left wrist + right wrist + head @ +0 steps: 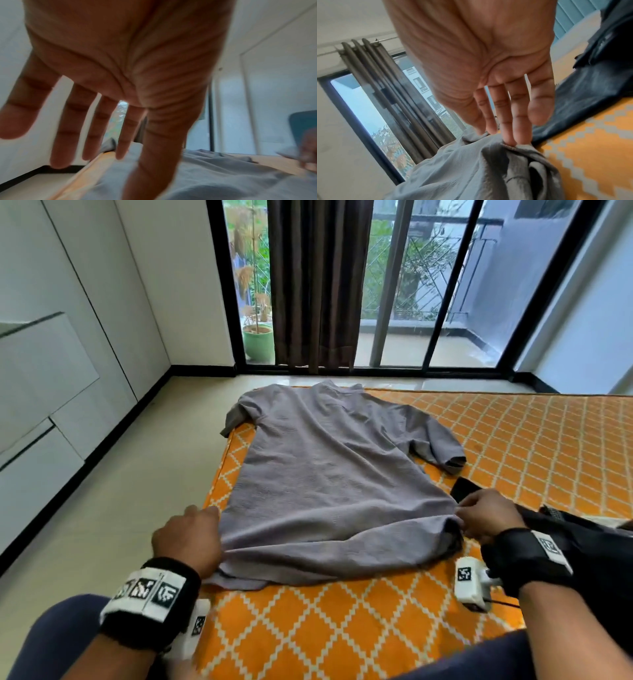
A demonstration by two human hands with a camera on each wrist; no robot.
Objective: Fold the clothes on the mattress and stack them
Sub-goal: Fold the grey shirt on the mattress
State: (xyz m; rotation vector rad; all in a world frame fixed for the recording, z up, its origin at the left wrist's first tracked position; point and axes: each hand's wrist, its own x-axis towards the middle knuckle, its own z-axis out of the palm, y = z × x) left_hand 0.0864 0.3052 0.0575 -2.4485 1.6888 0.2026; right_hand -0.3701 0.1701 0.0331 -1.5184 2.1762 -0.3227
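A grey short-sleeved shirt (329, 474) lies spread flat on the orange patterned mattress (531, 433), collar at the far end and hem toward me. My left hand (191, 535) rests at the hem's left corner; in the left wrist view its fingers (72, 121) are straight and spread, and the thumb reaches down to the grey shirt (214, 175). My right hand (486, 518) is at the hem's right corner. In the right wrist view its fingertips (513, 135) pinch a raised bunch of the shirt (462, 169).
A heap of dark clothes (589, 546) lies right of my right hand, also in the right wrist view as dark clothes (583, 92). A flat black object (462, 487) pokes out beside the shirt. The mattress edge (219, 474) drops to pale floor (137, 474) on the left.
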